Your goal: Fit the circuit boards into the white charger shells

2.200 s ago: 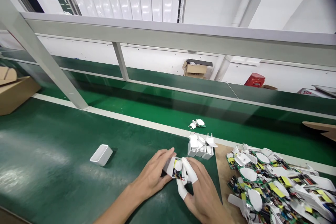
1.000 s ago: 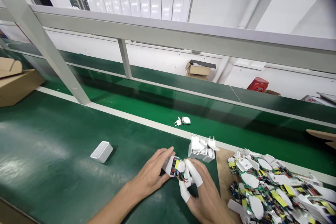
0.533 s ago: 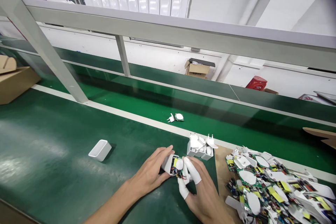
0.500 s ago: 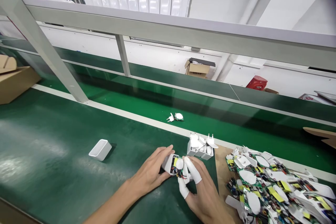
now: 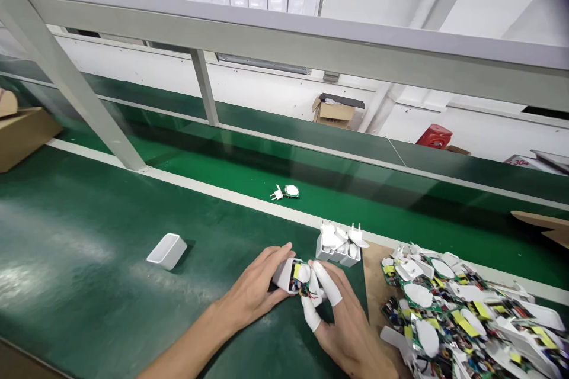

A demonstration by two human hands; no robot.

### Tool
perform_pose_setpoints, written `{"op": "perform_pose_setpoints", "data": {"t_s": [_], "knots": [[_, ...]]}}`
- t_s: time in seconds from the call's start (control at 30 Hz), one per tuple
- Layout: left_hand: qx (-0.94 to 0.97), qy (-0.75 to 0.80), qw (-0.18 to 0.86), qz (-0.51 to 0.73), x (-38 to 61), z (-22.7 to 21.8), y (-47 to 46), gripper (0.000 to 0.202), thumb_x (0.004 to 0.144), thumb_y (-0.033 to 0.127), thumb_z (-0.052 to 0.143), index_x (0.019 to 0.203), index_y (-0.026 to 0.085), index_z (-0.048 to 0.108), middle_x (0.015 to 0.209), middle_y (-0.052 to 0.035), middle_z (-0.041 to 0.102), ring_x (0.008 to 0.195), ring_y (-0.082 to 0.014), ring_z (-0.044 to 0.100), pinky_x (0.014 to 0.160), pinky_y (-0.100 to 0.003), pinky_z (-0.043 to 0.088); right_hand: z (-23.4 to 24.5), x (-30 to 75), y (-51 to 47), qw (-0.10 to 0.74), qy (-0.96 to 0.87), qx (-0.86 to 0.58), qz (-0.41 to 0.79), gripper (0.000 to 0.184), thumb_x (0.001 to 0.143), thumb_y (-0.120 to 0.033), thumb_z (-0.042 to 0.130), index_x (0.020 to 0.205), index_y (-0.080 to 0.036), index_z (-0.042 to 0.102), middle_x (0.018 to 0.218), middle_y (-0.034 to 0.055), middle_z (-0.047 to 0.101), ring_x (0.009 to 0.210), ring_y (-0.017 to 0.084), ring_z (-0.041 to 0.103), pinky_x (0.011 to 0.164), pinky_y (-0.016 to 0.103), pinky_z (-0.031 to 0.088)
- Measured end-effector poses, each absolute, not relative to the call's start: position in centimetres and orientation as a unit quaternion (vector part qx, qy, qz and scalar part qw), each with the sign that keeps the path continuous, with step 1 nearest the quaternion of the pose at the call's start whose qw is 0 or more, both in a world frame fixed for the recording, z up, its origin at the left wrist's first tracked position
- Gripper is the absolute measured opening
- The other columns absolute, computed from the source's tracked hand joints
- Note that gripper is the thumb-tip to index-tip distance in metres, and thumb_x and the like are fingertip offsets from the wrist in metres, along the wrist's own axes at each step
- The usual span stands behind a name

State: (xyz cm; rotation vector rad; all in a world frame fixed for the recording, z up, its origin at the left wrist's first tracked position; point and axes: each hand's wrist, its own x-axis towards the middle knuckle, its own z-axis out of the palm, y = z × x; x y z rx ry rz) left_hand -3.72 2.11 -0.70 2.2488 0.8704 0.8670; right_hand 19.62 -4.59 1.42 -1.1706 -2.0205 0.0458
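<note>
My left hand (image 5: 253, 290) is wrapped round a white charger shell (image 5: 283, 273) low in the middle of the view. My right hand (image 5: 342, 323), with white finger cots on several fingertips, pinches a circuit board with a white plug cap (image 5: 303, 279) at the shell's open mouth. Both hands rest on the green bench mat (image 5: 89, 284). Just beyond them stand a few white shells with plug parts (image 5: 339, 243). A heap of circuit boards with white caps (image 5: 462, 314) lies on brown card to the right.
An empty white shell (image 5: 168, 250) lies on the mat to the left. One plug-and-board piece (image 5: 285, 192) sits on the green conveyor belt (image 5: 400, 213) beyond the white edge strip. A cardboard box (image 5: 22, 133) is at far left. Grey frame posts (image 5: 75, 92) rise ahead.
The plug-and-board piece on the conveyor has travelled leftward. My hands stay on the shell and board, with my right fingers shifting slightly. The view has tilted a little.
</note>
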Motion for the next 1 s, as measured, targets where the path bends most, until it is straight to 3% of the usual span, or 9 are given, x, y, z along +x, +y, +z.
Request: {"op": "perform_pose_setpoints", "data": {"t_s": [0.23,0.4,0.5,0.6,0.7,0.77,0.83,0.9,1.0], "knots": [[0.85,0.309,0.288,0.315,-3.1,-0.3,1.7,0.082,0.103,0.026,0.066,0.168,0.035,0.015,0.145,-0.0145,0.063,0.134,-0.0306,0.063,0.108,-0.048,0.059,1.6,19.2,-4.6,0.408,-0.791,-0.455,0.022,0.06,0.098,-0.01,0.056,0.156,-0.018,0.043,0.13,0.018,0.068,0.127,0.031,0.065,0.099,0.047,0.064],[0.838,0.314,0.394,0.21,-3.1,-0.1,1.2,0.101,0.098,0.032,0.074,0.169,0.04,0.003,0.16,-0.0108,0.054,0.141,-0.0338,0.059,0.113,-0.053,0.056,-1.1,19.4,-4.4,0.444,-0.763,-0.47,-0.008,0.058,0.099,-0.022,0.06,0.155,-0.017,0.044,0.123,0.0195,0.068,0.115,0.034,0.068,0.087,0.048,0.066],[0.84,0.297,0.428,0.152,-3.7,1.4,2.7,0.099,0.084,0.032,0.086,0.166,0.037,0.03,0.154,-0.01,0.061,0.137,-0.0361,0.063,0.109,-0.052,0.059,-2.4,19.8,-4.2,0.444,-0.765,-0.465,-0.022,0.058,0.1,-0.031,0.062,0.153,-0.016,0.046,0.117,0.0196,0.068,0.107,0.034,0.072,0.082,0.046,0.068],[0.847,0.316,0.374,0.206,-4.3,3.2,7.1,0.066,0.088,0.025,0.079,0.15,0.036,0.058,0.147,-0.0064,0.067,0.129,-0.0285,0.069,0.106,-0.044,0.06,-2.8,20.0,-4.2,0.429,-0.769,-0.474,0.02,0.06,0.1,-0.038,0.063,0.154,-0.016,0.047,0.119,0.0189,0.068,0.103,0.03,0.076,0.082,0.039,0.069],[0.812,0.424,0.261,0.303,-4.5,3.9,13.6,0.052,0.093,0.026,0.073,0.144,0.026,0.063,0.156,-0.0119,0.057,0.149,-0.0302,0.05,0.126,-0.054,0.039,-2.7,19.6,-4.3,0.431,-0.76,-0.481,0.074,0.057,0.102,-0.034,0.058,0.155,-0.019,0.047,0.137,0.0205,0.063,0.116,0.028,0.074,0.088,0.033,0.067],[0.778,0.488,0.222,0.329,-4.4,3.8,17.7,0.053,0.094,0.029,0.074,0.145,0.018,0.06,0.159,-0.019,0.051,0.153,-0.0349,0.042,0.128,-0.06,0.032,-2.6,19.2,-4.3,0.449,-0.756,-0.468,0.095,0.056,0.102,-0.032,0.058,0.156,-0.022,0.047,0.141,0.018,0.064,0.118,0.025,0.074,0.086,0.028,0.067],[0.751,0.533,0.205,0.332,-4.0,3.6,20.7,0.046,0.097,0.034,0.074,0.137,0.015,0.063,0.148,-0.0176,0.059,0.143,-0.0357,0.053,0.121,-0.063,0.041,-2.5,19.0,-4.3,0.464,-0.753,-0.455,0.102,0.056,0.101,-0.031,0.062,0.155,-0.024,0.048,0.134,0.0146,0.07,0.106,0.02,0.078,0.08,0.023,0.066],[0.736,0.558,0.203,0.325,-3.6,3.4,22.1,0.033,0.1,0.038,0.071,0.125,0.015,0.068,0.132,-0.0121,0.069,0.123,-0.0296,0.067,0.108,-0.056,0.053,-2.3,19.2,-4.2,0.468,-0.749,-0.456,0.112,0.057,0.097,-0.028,0.068,0.151,-0.025,0.05,0.131,0.0118,0.072,0.097,0.017,0.079,0.082,0.02,0.065],[0.727,0.57,0.209,0.322,-3.6,3.1,21.7,0.028,0.103,0.04,0.067,0.112,0.014,0.07,0.111,-0.0072,0.074,0.099,-0.0222,0.073,0.093,-0.045,0.061,-1.7,19.8,-4.4,0.447,-0.751,-0.463,0.146,0.059,0.092,-0.019,0.07,0.148,-0.027,0.052,0.137,0.0097,0.071,0.109,0.018,0.078,0.096,0.023,0.061]]}}
